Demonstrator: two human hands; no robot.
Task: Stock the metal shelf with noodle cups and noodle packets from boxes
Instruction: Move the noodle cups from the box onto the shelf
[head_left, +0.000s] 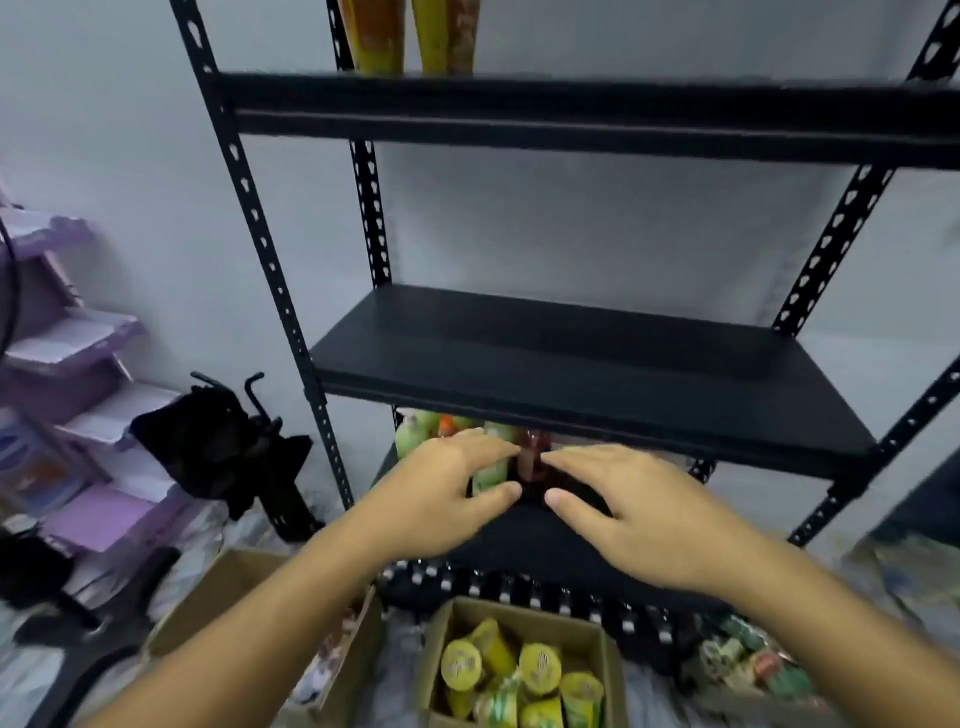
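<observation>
Left hand (447, 499), at 9 o'clock of the red cup (532, 457), covers a green cup (491, 475), grip unclear. Right hand (639, 514), at 3 o'clock, is released. Better to slide the cups back slowly, upright.

I see pale grey wall (571, 234) behind. Purple tiered rack (78, 364) at my left, black bundle (228, 441) beside it against wall. Floor (649, 696) too blurred to read.

Lower-shelf cups (410, 439): partly hidden behind shelf board (571, 364), left hand (441, 499), right hand (649, 514) | cup box (519, 613): cut by bottom edge | packets (748, 660), lower right: blurred
</observation>
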